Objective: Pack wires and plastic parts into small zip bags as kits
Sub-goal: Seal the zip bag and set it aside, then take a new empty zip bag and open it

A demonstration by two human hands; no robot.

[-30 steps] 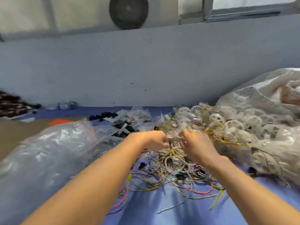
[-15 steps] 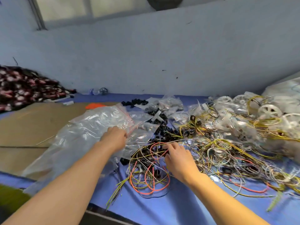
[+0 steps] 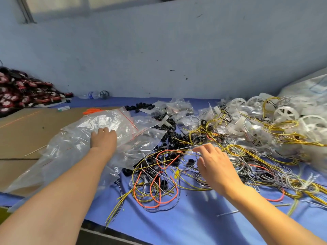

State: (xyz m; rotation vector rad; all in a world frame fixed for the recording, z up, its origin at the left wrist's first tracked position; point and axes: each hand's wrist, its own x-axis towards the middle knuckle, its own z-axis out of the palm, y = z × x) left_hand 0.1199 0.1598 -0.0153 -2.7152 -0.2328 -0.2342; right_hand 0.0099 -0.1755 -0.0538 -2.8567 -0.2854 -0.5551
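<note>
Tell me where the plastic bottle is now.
In the head view, the plastic bottle lies far left by the wall, beside a dark wheel.

A left hand (image 3: 104,138) rests on a pile of big clear plastic zip bags with red strips (image 3: 76,142). Its fingertips bend down out of sight. A right hand (image 3: 215,165) hangs with spread fingers over a messy tangle of yellow, orange, black and grey wires (image 3: 159,184). Small black plastic rings (image 3: 169,137) lie between the bags and the wires. White plastic wheels (image 3: 285,113) are piled at the far right. Everything sits on a blue cloth (image 3: 185,225), with flat brown cardboard (image 3: 26,131) on the left.
</note>
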